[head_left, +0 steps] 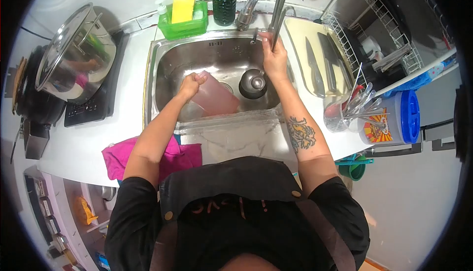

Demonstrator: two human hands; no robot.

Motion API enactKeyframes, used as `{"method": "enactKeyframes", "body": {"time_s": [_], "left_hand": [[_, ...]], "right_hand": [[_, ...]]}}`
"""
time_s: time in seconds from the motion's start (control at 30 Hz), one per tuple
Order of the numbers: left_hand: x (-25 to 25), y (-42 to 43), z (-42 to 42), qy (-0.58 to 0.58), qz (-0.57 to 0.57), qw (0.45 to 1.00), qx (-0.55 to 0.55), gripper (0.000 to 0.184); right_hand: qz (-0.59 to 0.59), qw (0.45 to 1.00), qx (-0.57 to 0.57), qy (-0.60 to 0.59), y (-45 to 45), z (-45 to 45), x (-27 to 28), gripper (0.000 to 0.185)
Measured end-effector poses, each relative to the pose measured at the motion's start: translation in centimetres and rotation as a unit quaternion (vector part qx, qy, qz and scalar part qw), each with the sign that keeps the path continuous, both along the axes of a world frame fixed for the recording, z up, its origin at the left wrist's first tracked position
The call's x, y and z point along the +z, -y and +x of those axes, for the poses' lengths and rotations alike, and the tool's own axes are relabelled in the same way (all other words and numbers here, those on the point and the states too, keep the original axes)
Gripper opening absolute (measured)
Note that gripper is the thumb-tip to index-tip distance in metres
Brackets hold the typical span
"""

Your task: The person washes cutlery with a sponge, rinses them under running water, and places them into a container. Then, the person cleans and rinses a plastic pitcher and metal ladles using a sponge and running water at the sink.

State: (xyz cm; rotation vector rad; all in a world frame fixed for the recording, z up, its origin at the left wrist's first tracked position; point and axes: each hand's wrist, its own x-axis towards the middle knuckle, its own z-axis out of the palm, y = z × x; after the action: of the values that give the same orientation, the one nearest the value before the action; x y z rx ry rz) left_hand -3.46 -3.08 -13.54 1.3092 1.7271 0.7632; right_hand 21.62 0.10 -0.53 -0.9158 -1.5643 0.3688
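My left hand (191, 85) is closed on the upper end of a pinkish, see-through plastic piece (217, 97), perhaps a container, tilted inside the steel sink (170, 66). Its exact kind is hard to make out. Behind the right side of the sink, my right hand (275, 56) is raised at the metal faucet (280, 22), its fingers closed around the lower part. The fingertips are partly hidden there. A round dark metal lid or bowl with a knob-like centre (253, 84) lies on the sink floor, between the pink piece and my right forearm.
Behind the sink stand a green caddy (183, 27) with a yellow sponge (183, 11) and a dark green bottle (224, 0). Knives lie on a cream board (300, 29) at right, near a cutlery cup (336, 118). A large pot (81, 54) and pink cloth (185, 160) are left.
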Motion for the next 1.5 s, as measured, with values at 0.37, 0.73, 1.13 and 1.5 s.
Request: {"method": "enactKeyframes", "body": {"time_s": [0.37, 0.73, 1.13, 1.5], "left_hand": [[0.0, -1.0, -2.1, 0.129, -0.042, 0.985, 0.109, 0.045], [0.9, -0.6, -3.9, 0.085, -0.041, 0.986, 0.135, 0.050], [9.0, 2.2, -1.5, -0.292, 0.060, 0.947, -0.115, 0.034], [6.1, 3.7, -2.0, -0.286, 0.170, 0.934, -0.131, 0.026]], "right_hand": [[-0.187, 0.907, -0.015, -0.377, -3.0, 1.2, -7.8, 0.028], [-0.347, 0.840, -0.166, -0.383, -3.1, -0.6, -8.5, 0.055], [-0.226, 0.958, -0.077, -0.158, 3.0, -5.3, -4.8, 0.032], [-0.036, 0.968, -0.092, 0.232, -13.6, -22.0, 2.7, 0.052]]}}
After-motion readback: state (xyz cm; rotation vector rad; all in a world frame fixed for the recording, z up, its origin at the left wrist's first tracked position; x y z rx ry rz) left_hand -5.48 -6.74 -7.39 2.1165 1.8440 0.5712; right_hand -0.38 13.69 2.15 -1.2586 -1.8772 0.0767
